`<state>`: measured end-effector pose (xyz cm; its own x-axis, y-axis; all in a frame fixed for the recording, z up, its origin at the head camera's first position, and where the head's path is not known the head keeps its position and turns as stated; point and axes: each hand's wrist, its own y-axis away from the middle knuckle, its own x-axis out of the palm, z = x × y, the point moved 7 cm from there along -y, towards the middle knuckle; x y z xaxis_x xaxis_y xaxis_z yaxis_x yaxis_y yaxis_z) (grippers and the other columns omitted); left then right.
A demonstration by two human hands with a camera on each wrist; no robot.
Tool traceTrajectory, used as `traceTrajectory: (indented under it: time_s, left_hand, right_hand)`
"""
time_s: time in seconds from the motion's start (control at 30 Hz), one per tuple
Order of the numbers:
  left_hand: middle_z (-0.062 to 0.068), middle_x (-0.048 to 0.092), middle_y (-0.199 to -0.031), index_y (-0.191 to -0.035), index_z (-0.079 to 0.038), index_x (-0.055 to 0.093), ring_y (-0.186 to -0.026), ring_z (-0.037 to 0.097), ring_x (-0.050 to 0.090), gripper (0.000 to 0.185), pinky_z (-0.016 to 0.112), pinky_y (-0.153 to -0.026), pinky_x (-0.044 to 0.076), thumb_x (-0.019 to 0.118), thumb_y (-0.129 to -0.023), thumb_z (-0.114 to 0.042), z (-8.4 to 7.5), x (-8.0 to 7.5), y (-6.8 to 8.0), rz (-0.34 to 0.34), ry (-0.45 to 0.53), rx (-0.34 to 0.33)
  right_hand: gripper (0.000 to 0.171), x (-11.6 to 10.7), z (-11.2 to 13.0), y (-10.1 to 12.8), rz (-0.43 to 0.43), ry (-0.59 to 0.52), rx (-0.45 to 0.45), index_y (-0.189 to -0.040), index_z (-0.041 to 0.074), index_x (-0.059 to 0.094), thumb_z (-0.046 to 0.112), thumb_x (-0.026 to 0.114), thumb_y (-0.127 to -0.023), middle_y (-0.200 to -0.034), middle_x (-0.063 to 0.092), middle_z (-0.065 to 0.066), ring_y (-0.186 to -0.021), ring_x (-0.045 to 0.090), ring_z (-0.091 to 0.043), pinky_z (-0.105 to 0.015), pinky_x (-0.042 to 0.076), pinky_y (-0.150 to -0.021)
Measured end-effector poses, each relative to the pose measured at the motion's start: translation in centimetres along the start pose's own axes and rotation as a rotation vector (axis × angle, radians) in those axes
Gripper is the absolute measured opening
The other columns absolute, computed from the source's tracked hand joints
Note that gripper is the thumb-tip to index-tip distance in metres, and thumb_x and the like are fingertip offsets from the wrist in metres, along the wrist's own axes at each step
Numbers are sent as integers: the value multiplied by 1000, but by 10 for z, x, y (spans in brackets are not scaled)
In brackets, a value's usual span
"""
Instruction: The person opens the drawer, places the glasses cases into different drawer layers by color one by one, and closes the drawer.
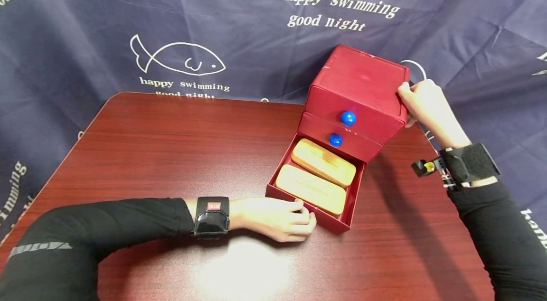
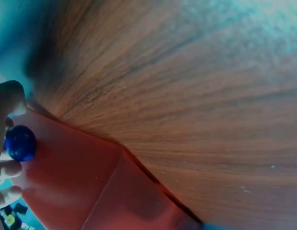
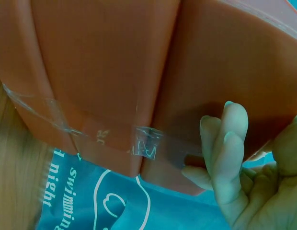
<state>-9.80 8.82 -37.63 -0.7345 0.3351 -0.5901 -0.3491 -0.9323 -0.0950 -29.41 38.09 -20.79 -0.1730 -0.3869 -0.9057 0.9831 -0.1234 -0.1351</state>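
A red box of stacked drawers stands at the right of the table. Its bottom drawer is pulled out and holds two yellow oblong cases side by side. At the drawer's front my left hand grips a blue knob, seen between thumb and fingers in the left wrist view; the head view hides this knob. My right hand holds the box by its upper right side, thumb near the top edge. In the right wrist view, its fingers lie against the red side wall.
The upper two drawers are closed, each with a blue knob. A brown wood-grain table extends left, with a bright glare at the front. Behind it hangs a dark blue printed cloth. Clear tape crosses the box's side.
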Motion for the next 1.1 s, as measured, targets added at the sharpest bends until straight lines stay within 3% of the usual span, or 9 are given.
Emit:
traceTrajectory:
  time_s: [0.3, 0.5, 0.83, 1.1]
  left_hand:
    - [-3, 60, -118, -116, -18, 67, -102, 13, 58, 35, 29, -82, 49, 35, -105, -13, 2, 7, -5, 11, 28, 27]
    - [-9, 58, -112, -108, -21, 67, -97, 8, 57, 31, 24, -78, 45, 37, -104, -14, 8, 9, -10, 6, 97, -25]
    - [-10, 57, -103, -104, -22, 68, -81, 5, 53, 31, 19, -64, 44, 38, -104, -16, 7, 7, -16, -29, 36, -65]
    - [-10, 58, -107, -107, -21, 68, -84, 4, 54, 35, 16, -63, 45, 35, -103, -10, 7, 9, -19, 21, 30, -49]
  right_hand:
    - [54, -2, 2, 1, 9, 5, 4, -57, 5, 60, 34, 33, -94, -41, 58, 0, -36, 62, -15, -30, 42, -46]
    - [55, -1, 2, 0, 12, 4, -5, -56, 6, 60, 34, 33, -95, -41, 58, 0, -36, 62, -16, -30, 42, -46]
    - [54, -2, 5, 1, 8, 0, -10, -56, 4, 58, 33, 34, -95, -41, 57, 0, -35, 61, -16, -30, 43, -44]
    - [56, -1, 2, 1, 10, -5, -3, -55, 5, 58, 35, 34, -96, -42, 58, 0, -36, 62, -17, -30, 44, -44]
